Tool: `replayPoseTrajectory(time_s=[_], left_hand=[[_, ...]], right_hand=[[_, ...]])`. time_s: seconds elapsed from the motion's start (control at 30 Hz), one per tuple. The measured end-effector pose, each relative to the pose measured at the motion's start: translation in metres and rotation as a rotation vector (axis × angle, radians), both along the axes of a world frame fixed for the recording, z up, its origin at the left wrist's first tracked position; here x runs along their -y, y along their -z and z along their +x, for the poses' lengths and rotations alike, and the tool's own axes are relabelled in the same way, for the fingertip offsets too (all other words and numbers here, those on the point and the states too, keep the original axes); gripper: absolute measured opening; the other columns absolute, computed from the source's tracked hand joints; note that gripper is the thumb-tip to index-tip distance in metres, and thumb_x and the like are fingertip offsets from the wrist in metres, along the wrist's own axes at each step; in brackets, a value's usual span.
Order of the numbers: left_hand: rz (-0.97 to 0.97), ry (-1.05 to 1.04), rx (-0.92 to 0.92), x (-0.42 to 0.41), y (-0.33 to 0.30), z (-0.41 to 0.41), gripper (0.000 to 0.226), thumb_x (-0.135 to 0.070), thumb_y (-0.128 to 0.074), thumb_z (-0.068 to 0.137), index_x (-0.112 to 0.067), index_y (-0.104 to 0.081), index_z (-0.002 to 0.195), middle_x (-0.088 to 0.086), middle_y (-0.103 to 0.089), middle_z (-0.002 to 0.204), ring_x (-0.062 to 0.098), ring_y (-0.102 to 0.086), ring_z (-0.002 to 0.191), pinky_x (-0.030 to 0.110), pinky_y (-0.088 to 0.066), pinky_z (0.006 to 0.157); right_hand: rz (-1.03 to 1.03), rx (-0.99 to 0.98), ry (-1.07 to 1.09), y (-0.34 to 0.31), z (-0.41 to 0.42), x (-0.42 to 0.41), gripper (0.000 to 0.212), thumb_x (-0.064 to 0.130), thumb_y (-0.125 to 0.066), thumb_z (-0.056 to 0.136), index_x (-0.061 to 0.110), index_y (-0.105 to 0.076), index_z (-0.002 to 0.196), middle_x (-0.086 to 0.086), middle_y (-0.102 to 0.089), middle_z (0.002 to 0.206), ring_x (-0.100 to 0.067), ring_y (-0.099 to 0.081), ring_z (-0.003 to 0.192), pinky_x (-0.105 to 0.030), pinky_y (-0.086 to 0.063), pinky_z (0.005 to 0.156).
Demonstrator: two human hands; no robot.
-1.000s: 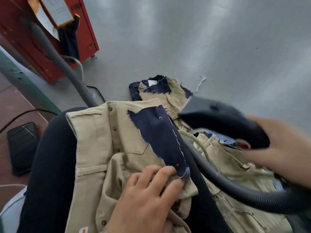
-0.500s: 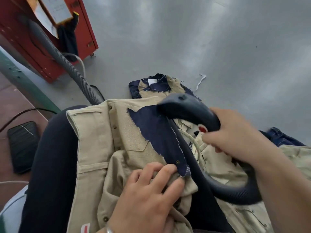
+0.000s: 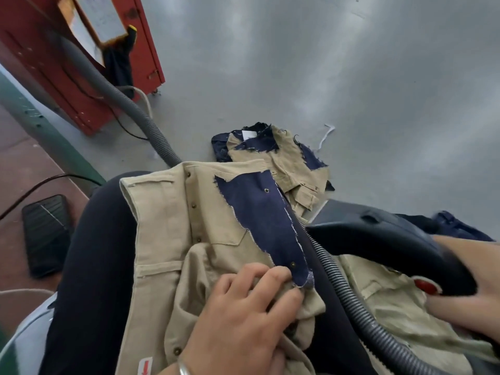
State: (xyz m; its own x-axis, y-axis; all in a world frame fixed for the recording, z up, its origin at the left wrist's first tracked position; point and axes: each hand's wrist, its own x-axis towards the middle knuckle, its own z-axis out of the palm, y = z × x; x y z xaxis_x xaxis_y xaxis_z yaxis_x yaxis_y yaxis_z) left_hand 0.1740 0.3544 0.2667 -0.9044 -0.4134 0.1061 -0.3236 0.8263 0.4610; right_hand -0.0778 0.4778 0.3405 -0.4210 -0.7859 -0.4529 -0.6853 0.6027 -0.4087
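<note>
A beige shirt (image 3: pixel 165 239) with a torn navy patch (image 3: pixel 257 217) lies draped over my lap. My left hand (image 3: pixel 243 315) rests on the shirt, its fingertips pressing the cloth at the lower end of the navy patch. My right hand (image 3: pixel 465 293) grips the dark handle of a suction nozzle (image 3: pixel 378 239) with a red button under the thumb. The nozzle's mouth points toward the patch's right edge. Its ribbed grey hose (image 3: pixel 349 301) curves down across my lap between the two hands.
A second beige and navy garment (image 3: pixel 276 155) lies on the grey floor (image 3: pixel 351 77) ahead, with more beige cloth (image 3: pixel 392 307) under the hose at right. A red cabinet (image 3: pixel 67 77) stands far left with a grey hose (image 3: pixel 113 96). A black foot pedal (image 3: pixel 46 234) sits left.
My right hand has drawn the nozzle back to the right and lower, away from the top of the navy patch. My left hand has stayed on the shirt.
</note>
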Motion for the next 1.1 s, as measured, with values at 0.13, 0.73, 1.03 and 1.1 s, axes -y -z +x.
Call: replayPoseTrajectory(time_s=[0.13, 0.73, 1.03, 1.1], left_hand=[[-0.023, 0.027, 0.018, 0.001, 0.0, 0.001, 0.053, -0.037, -0.046, 0.051, -0.028, -0.071, 0.096, -0.004, -0.065, 0.114, 0.022, -0.065, 0.092, 0.031, -0.052, 0.066], [0.016, 0.027, 0.01, 0.001, 0.001, 0.001, 0.053, -0.035, -0.046, 0.051, -0.027, -0.07, 0.097, -0.005, -0.064, 0.116, 0.021, -0.064, 0.093, 0.031, -0.052, 0.068], [-0.024, 0.029, -0.024, 0.004, 0.003, -0.001, 0.051, -0.034, -0.045, 0.051, -0.028, -0.073, 0.093, -0.004, -0.067, 0.111, 0.021, -0.066, 0.088, 0.032, -0.053, 0.065], [-0.029, 0.036, -0.02, 0.005, 0.003, 0.0, 0.051, -0.035, -0.045, 0.051, -0.028, -0.073, 0.092, -0.004, -0.067, 0.112, 0.022, -0.066, 0.088, 0.032, -0.053, 0.064]], right_hand=[[0.029, 0.086, -0.089, -0.012, 0.035, 0.024, 0.039, 0.036, -0.059, 0.047, 0.041, -0.066, 0.085, 0.015, -0.062, 0.052, -0.006, -0.059, 0.042, -0.018, -0.042, 0.038], [-0.203, 0.138, 0.159, -0.007, -0.027, 0.077, 0.026, 0.001, -0.074, 0.061, 0.021, -0.063, 0.075, -0.015, -0.062, 0.049, -0.025, -0.058, 0.039, -0.035, -0.049, 0.039], [0.037, 0.14, -0.079, -0.005, 0.028, 0.045, 0.039, 0.026, -0.065, 0.056, 0.045, -0.059, 0.089, 0.009, -0.064, 0.054, -0.007, -0.059, 0.038, -0.02, -0.042, 0.036], [0.012, 0.163, -0.065, 0.001, 0.024, 0.057, 0.029, 0.016, -0.07, 0.064, 0.034, -0.061, 0.084, 0.004, -0.062, 0.052, -0.009, -0.057, 0.037, -0.018, -0.039, 0.036]])
